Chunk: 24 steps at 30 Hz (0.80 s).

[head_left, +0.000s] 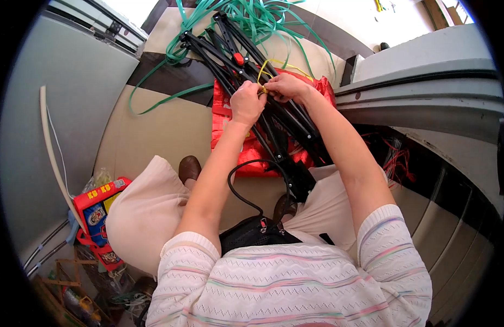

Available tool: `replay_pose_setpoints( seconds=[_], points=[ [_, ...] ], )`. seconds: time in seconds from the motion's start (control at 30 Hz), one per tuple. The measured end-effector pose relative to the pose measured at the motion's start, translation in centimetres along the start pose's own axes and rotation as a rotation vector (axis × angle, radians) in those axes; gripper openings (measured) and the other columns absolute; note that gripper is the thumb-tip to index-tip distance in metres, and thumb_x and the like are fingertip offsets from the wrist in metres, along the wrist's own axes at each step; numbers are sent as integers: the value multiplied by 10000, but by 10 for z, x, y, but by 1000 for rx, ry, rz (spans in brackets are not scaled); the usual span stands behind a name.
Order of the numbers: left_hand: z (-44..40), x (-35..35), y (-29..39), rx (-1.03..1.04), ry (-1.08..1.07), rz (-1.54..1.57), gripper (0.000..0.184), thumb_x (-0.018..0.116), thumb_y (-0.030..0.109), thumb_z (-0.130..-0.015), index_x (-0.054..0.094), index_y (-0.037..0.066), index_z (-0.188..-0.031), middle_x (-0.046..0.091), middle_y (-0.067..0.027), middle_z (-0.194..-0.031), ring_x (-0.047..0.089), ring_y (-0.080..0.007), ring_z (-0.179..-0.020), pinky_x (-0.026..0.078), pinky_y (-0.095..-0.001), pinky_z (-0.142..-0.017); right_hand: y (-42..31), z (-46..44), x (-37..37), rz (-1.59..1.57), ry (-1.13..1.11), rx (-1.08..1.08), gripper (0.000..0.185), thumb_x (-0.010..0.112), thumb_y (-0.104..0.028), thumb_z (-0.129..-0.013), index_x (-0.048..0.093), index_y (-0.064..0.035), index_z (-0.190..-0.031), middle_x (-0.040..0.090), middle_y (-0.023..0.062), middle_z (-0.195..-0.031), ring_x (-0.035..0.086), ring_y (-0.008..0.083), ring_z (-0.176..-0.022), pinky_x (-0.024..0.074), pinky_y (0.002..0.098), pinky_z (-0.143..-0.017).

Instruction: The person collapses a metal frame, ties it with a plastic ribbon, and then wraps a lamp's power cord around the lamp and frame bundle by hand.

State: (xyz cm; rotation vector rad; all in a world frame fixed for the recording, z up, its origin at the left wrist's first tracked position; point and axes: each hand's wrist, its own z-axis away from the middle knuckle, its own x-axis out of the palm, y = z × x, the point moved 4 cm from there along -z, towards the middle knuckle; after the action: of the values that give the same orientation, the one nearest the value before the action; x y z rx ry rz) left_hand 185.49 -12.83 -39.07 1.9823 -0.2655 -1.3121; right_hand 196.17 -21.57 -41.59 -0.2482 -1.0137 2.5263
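A bundle of folded black metal legs (288, 119) with a red clip lies slanting across a shiny red bag (222, 111) on the floor. Around the bundle runs a yellow strap (265, 68). My left hand (248, 102) and my right hand (285, 88) meet over the black legs, fingers pinched on the yellow strap where it comes together. Their fingertips cover part of the strap. The lower end of the bundle rests between my knees.
Tangled green strapping (263, 22) lies beyond the bundle. At the left stand a grey panel (72, 82) and a leaning pale tube (51, 141), with a red and blue bag (95, 215) below. Red strings (400, 164) lie at the right, near a metal track (426, 90).
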Motion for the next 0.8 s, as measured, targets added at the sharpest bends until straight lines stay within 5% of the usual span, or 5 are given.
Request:
replay_pose_setpoints(
  seconds=[0.2,0.3,0.47,0.57,0.8],
  points=[
    [6,-2,12,32,79,-71,190,668,245,-670,620,81,-753,558,-80,-746,574,-263,-693,461,-359,-591,4,-1,1,-71,62,-36,183,576,-209,-792,575,-48,-704,478,5,-554,413,87,-424,278,216,-375],
    [3,2,3,-23,68,-89,199,675,261,-671,632,79,-741,563,-85,-720,575,-267,-677,456,-363,-593,3,3,-1,-16,18,8,167,586,-236,-810,583,-85,-738,474,-34,-618,453,67,-522,355,195,-453],
    [-13,-7,-16,-135,-149,24,182,671,221,-648,663,51,-713,612,-89,-699,597,-215,-642,464,-323,-598,0,12,-2,1,7,-41,152,610,-238,-800,599,-86,-805,490,-38,-654,473,62,-588,382,195,-513],
    [-19,-19,-24,-543,-527,494,176,673,186,-659,649,16,-700,603,-14,-674,530,-85,-565,418,-227,-521,6,13,-7,-36,-38,-88,163,621,-220,-793,600,-70,-852,505,-29,-682,490,65,-627,409,202,-555],
    [-22,-24,-37,-606,-278,1206,144,620,171,-776,628,29,-797,622,-64,-791,572,-115,-731,447,-240,-640,15,7,-9,-22,67,-159,200,641,-204,-771,619,-24,-855,518,-7,-656,474,74,-577,402,207,-503]
  ],
)
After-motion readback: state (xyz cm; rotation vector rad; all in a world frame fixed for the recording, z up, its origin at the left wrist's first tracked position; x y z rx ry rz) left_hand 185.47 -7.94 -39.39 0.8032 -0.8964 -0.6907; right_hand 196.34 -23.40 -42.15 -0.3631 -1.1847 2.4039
